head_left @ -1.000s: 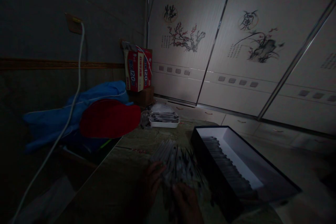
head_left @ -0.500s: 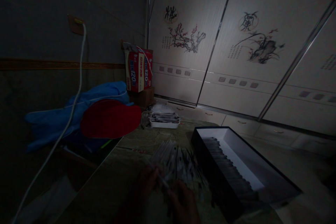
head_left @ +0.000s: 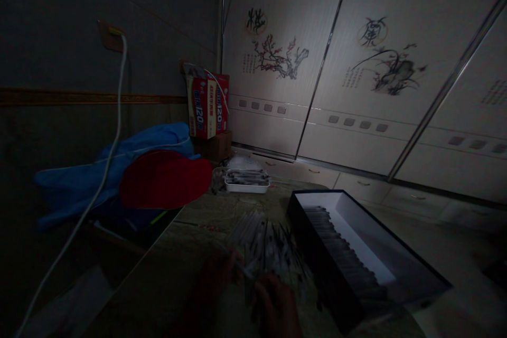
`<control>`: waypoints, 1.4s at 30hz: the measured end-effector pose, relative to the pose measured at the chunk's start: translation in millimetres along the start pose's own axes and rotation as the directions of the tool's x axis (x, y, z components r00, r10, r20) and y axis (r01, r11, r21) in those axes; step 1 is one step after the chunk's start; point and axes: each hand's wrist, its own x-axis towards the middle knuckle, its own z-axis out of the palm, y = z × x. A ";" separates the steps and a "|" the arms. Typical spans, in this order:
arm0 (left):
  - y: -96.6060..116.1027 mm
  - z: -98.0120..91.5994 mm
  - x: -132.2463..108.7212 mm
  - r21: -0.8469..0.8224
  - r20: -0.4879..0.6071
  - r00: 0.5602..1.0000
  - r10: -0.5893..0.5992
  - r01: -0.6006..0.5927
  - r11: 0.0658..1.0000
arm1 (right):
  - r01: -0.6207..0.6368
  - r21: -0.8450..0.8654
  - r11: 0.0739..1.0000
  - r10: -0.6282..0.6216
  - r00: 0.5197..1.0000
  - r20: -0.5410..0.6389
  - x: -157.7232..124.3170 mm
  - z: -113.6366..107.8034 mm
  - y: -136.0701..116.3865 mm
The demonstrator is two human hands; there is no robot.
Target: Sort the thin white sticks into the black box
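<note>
In dim light, my left hand (head_left: 222,273) is closed around the far end of a slim, pale pen (head_left: 246,272). My right hand (head_left: 278,298) is at the near end of it, its fingers bent and pressed together. Both hands are low over the table, just in front of a loose pile of pens and pen parts (head_left: 257,235), some clear and some black. To the right, a dark box (head_left: 372,243) with a white inside holds a row of pens (head_left: 344,245) along its left side. Fine detail at the fingertips is lost in the dark.
A white tray (head_left: 247,188) with more thin sticks stands at the table's (head_left: 186,245) far end. On the left lie a red round cushion-like thing (head_left: 166,179) and blue cloth (head_left: 158,137). A white cable (head_left: 119,111) hangs there; a red carton (head_left: 208,105) stands by the wardrobe doors (head_left: 273,132).
The view has shifted slightly. My hands stay on the pen, and my right hand's fingers have curled and turned a little. The pile and the box look the same.
</note>
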 end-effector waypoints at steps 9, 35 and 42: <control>-4.4 1.4 4.7 -0.020 0.032 0.999 -0.012 0.012 1.000 | -0.041 -0.043 0.998 0.032 0.979 -0.199 -1.5 3.6 11.7; -17.3 2.0 13.3 -0.002 0.050 0.997 -0.052 0.052 0.999 | 0.075 -0.188 0.979 -0.093 0.992 -0.090 -1.4 2.9 22.5; -15.1 0.2 13.1 0.008 0.059 0.997 -0.052 0.052 0.999 | 0.019 -0.212 0.977 -0.072 0.967 -0.246 -4.1 11.4 55.9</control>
